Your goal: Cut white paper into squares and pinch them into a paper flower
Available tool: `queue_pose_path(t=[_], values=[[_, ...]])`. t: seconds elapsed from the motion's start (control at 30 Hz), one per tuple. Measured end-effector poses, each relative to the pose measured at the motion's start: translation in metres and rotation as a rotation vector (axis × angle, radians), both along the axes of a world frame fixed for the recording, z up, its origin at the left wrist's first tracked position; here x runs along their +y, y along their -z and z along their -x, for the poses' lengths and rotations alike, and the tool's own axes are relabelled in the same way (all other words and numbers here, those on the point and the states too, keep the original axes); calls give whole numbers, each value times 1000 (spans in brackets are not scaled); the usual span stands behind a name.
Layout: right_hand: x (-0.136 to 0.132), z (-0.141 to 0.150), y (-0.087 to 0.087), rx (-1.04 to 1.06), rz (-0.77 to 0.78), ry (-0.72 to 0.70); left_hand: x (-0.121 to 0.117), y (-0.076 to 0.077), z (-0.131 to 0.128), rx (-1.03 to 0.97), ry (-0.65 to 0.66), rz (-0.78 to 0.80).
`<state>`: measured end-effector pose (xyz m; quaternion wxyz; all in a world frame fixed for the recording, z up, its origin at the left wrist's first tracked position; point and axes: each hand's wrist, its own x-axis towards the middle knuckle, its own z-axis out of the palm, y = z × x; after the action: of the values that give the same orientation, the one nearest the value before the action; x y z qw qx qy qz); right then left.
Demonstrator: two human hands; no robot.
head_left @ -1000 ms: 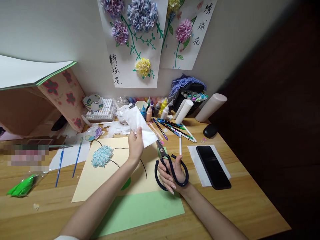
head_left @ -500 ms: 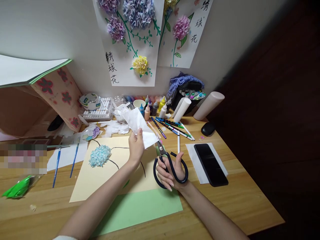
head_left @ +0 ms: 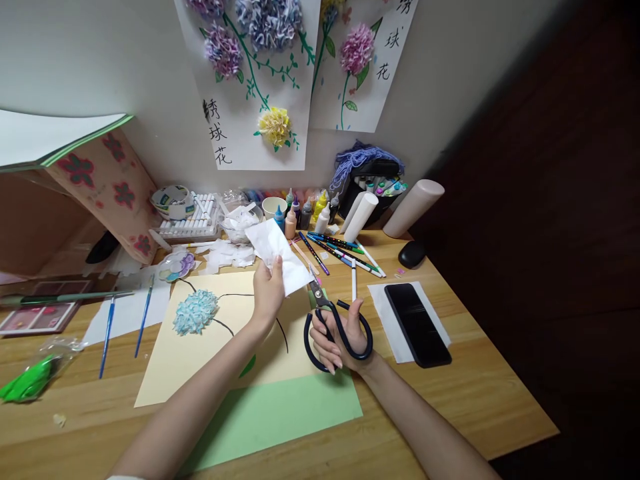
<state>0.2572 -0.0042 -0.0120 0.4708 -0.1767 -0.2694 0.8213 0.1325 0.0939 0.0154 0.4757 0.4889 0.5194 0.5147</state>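
Note:
My left hand [head_left: 269, 291] pinches a white sheet of tissue paper [head_left: 277, 253] and holds it up above the cream sheet [head_left: 200, 353]. My right hand [head_left: 340, 337] has its fingers through the black handles of the scissors [head_left: 333, 323]. The scissor blades point up and left, with their tips at the lower right edge of the tissue. A pale blue crumpled-paper flower [head_left: 195, 311] with drawn black stems sits on the cream sheet, left of my left hand. A green sheet [head_left: 290, 417] lies under the cream one.
A black phone [head_left: 417, 324] lies on white paper at the right, a black mouse [head_left: 412, 254] behind it. Markers [head_left: 345, 253], paint bottles [head_left: 300, 217], tissue scraps [head_left: 227, 257] and a paint palette [head_left: 175, 265] crowd the back. Blue brushes [head_left: 143, 317] lie left. Flower posters hang on the wall.
The view has drifted so everything sits slightly lower left. Both hands keep their grips, and the scissors stay at the edge of the tissue.

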Motion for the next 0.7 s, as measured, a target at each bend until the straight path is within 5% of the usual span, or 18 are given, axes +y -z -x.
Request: queue_pose_path(t=[0.2, 0.7], values=[[-3, -4, -4, -32, 6, -85, 1, -1, 4, 33, 15, -11], [4, 0, 2, -3, -28, 29, -2, 3, -2, 40, 20, -47]])
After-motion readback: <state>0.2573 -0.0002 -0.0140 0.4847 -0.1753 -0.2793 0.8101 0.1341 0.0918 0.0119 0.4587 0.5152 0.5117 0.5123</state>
